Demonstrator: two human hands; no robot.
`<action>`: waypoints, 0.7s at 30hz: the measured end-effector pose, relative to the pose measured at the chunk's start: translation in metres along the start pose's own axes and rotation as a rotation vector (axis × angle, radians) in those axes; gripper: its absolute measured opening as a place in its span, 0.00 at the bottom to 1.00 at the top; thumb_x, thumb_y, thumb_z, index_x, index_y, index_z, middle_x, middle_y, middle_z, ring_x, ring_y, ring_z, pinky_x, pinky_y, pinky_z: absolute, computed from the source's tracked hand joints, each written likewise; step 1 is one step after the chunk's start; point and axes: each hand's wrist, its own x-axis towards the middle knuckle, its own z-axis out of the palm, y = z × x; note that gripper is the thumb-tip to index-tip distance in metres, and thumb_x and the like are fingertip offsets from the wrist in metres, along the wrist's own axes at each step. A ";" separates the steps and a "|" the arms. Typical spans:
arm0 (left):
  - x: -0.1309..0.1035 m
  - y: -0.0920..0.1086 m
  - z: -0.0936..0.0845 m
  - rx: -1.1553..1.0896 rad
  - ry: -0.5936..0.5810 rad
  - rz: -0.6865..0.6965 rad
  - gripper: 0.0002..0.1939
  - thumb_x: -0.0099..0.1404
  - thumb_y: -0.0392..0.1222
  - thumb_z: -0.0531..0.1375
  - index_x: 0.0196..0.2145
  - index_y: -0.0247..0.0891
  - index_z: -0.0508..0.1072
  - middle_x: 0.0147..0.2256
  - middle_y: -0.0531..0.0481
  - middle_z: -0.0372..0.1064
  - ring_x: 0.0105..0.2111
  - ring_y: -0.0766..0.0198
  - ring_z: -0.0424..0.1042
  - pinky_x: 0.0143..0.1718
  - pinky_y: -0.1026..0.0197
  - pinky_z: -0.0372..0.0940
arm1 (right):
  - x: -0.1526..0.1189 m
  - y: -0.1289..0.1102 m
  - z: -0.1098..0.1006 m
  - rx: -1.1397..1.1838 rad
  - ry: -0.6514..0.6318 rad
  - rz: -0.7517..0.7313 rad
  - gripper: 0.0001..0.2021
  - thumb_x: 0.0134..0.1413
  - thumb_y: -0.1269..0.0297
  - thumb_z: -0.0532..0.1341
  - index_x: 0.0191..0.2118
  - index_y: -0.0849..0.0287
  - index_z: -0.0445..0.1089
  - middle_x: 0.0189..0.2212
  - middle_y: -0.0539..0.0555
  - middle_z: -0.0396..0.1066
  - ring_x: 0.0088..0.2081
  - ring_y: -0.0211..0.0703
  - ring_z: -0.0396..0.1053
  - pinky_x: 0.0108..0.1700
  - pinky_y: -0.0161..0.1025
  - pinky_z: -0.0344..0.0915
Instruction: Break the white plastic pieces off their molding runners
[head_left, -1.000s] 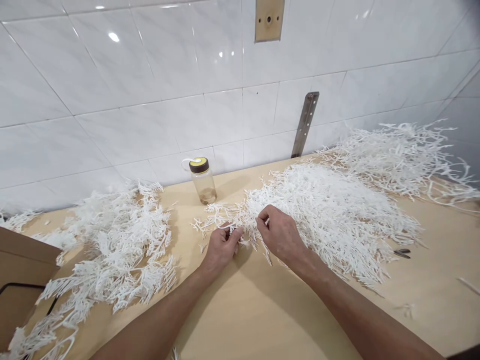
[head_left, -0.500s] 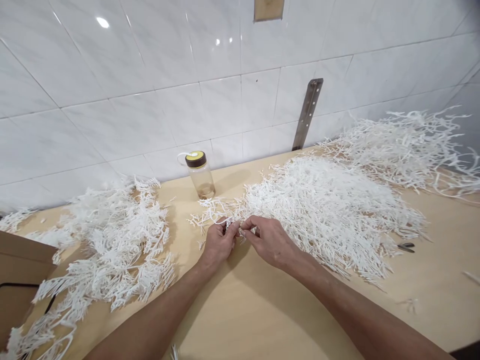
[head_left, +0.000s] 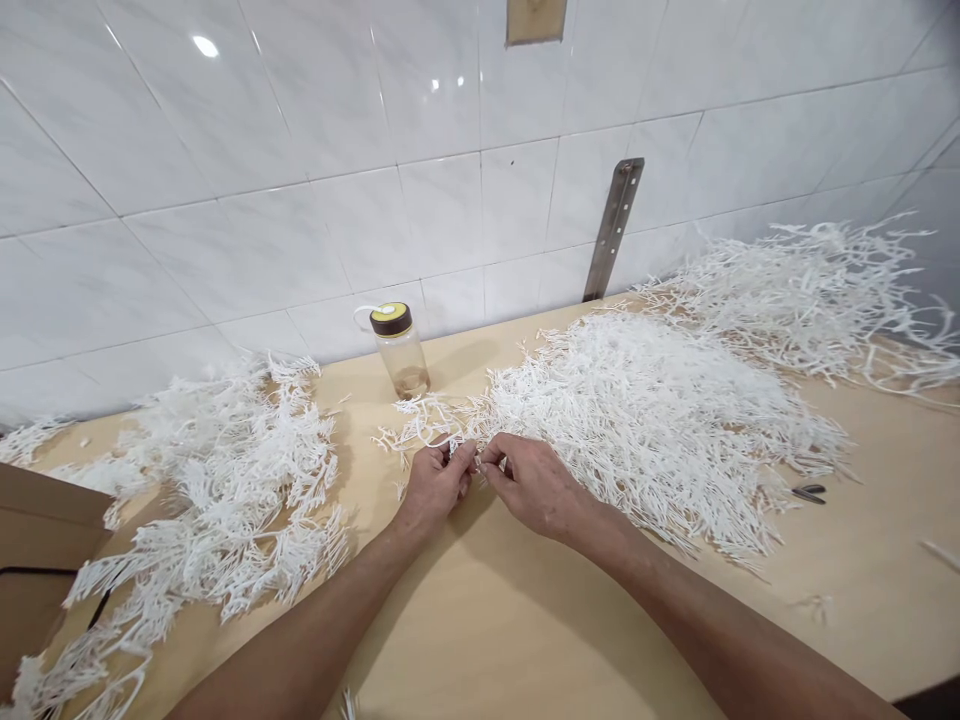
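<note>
Near the middle of the table, my left hand (head_left: 437, 482) is closed with thumb and fingers pinched on a white branched plastic strand (head_left: 421, 428), whose thin stem curls out behind the knuckles. My right hand (head_left: 531, 484) is right beside it, thumb and forefinger pressed together close to the left thumb tip. What the right fingers pinch is too small to make out. Just beyond both hands, a large heap of short white plastic sprigs (head_left: 637, 410) spreads to the right.
A second pile of white branched pieces (head_left: 225, 480) lies at left, by a cardboard box (head_left: 52, 540). Behind the hands stands a clear bottle (head_left: 403, 360) with a dark, yellow-topped lid. Longer strands (head_left: 817, 290) lie back right; a small dark tool (head_left: 810, 494) is near the heap.
Both hands stay in nearly the same place, with the fingertips shifting slightly. The strand's loop behind my left hand has swung a little to the left.
</note>
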 end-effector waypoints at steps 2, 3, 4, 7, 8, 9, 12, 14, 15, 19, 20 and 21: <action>-0.001 0.002 0.000 -0.004 -0.015 -0.006 0.22 0.59 0.59 0.62 0.23 0.37 0.65 0.11 0.60 0.53 0.12 0.74 0.49 0.15 0.67 0.44 | 0.001 0.002 0.000 0.030 0.001 0.014 0.06 0.56 0.72 0.56 0.30 0.58 0.68 0.24 0.46 0.68 0.23 0.35 0.59 0.29 0.34 0.54; -0.001 0.003 0.000 -0.002 -0.024 -0.008 0.22 0.59 0.59 0.62 0.23 0.37 0.65 0.11 0.60 0.53 0.12 0.74 0.49 0.15 0.67 0.44 | 0.001 0.003 0.000 0.040 0.001 0.026 0.06 0.56 0.72 0.56 0.30 0.58 0.68 0.24 0.46 0.68 0.23 0.35 0.59 0.28 0.33 0.54; -0.002 0.004 0.000 0.000 -0.031 -0.010 0.23 0.59 0.60 0.62 0.23 0.37 0.66 0.11 0.60 0.53 0.12 0.74 0.49 0.15 0.67 0.44 | 0.001 0.004 0.000 0.047 -0.001 0.037 0.06 0.56 0.71 0.56 0.30 0.58 0.68 0.24 0.46 0.68 0.23 0.35 0.59 0.28 0.33 0.54; -0.003 0.005 0.000 0.014 -0.045 0.002 0.23 0.58 0.61 0.62 0.22 0.37 0.65 0.11 0.60 0.53 0.13 0.74 0.49 0.15 0.67 0.44 | 0.001 0.007 0.001 0.056 -0.018 0.061 0.06 0.55 0.71 0.56 0.29 0.58 0.68 0.23 0.46 0.68 0.23 0.35 0.59 0.27 0.33 0.53; -0.003 0.004 0.000 0.029 -0.047 0.003 0.24 0.58 0.61 0.62 0.22 0.37 0.65 0.12 0.59 0.54 0.13 0.73 0.50 0.15 0.67 0.45 | 0.001 0.006 0.001 0.056 -0.022 0.071 0.06 0.55 0.70 0.56 0.29 0.58 0.67 0.23 0.46 0.67 0.23 0.35 0.59 0.26 0.33 0.53; -0.003 0.004 0.000 0.048 -0.048 0.001 0.24 0.58 0.61 0.62 0.21 0.37 0.64 0.12 0.58 0.55 0.13 0.73 0.51 0.15 0.67 0.45 | 0.001 0.006 0.001 0.055 -0.022 0.084 0.05 0.55 0.70 0.56 0.29 0.57 0.67 0.22 0.46 0.67 0.23 0.36 0.59 0.26 0.33 0.53; -0.003 0.003 -0.001 0.110 -0.043 -0.008 0.25 0.58 0.61 0.62 0.20 0.37 0.64 0.12 0.57 0.57 0.13 0.72 0.53 0.15 0.67 0.47 | 0.001 0.002 0.000 0.047 -0.003 0.120 0.06 0.55 0.70 0.56 0.28 0.57 0.65 0.22 0.47 0.67 0.24 0.36 0.60 0.26 0.33 0.53; -0.002 0.002 -0.001 0.141 -0.033 -0.001 0.24 0.58 0.61 0.62 0.20 0.37 0.65 0.13 0.57 0.58 0.14 0.72 0.54 0.16 0.66 0.49 | 0.002 0.000 0.000 0.037 0.012 0.121 0.06 0.56 0.71 0.55 0.28 0.57 0.64 0.23 0.47 0.67 0.25 0.37 0.60 0.27 0.34 0.53; -0.002 0.001 -0.001 0.157 -0.029 0.009 0.25 0.58 0.61 0.61 0.20 0.37 0.65 0.13 0.56 0.58 0.14 0.71 0.54 0.16 0.66 0.49 | 0.002 0.000 0.001 0.029 0.017 0.116 0.06 0.56 0.71 0.55 0.28 0.57 0.64 0.23 0.47 0.67 0.25 0.37 0.60 0.27 0.34 0.53; -0.001 -0.005 0.000 0.258 0.014 0.102 0.24 0.61 0.60 0.58 0.20 0.38 0.63 0.15 0.56 0.58 0.17 0.70 0.56 0.19 0.65 0.52 | 0.001 0.002 0.006 0.001 0.013 0.090 0.06 0.57 0.72 0.55 0.29 0.57 0.63 0.25 0.48 0.67 0.27 0.38 0.62 0.30 0.34 0.54; -0.001 -0.007 0.001 0.289 0.040 0.139 0.23 0.62 0.59 0.57 0.20 0.38 0.63 0.16 0.56 0.58 0.18 0.69 0.56 0.20 0.65 0.52 | 0.001 0.002 0.008 -0.006 0.008 0.094 0.06 0.57 0.71 0.54 0.29 0.57 0.63 0.26 0.49 0.68 0.28 0.38 0.62 0.30 0.35 0.54; -0.001 -0.009 0.001 0.320 0.073 0.175 0.22 0.63 0.57 0.57 0.20 0.38 0.62 0.17 0.56 0.58 0.19 0.69 0.56 0.21 0.64 0.52 | 0.001 0.002 0.009 -0.011 0.003 0.106 0.06 0.58 0.70 0.54 0.29 0.57 0.63 0.26 0.49 0.68 0.28 0.38 0.62 0.30 0.35 0.54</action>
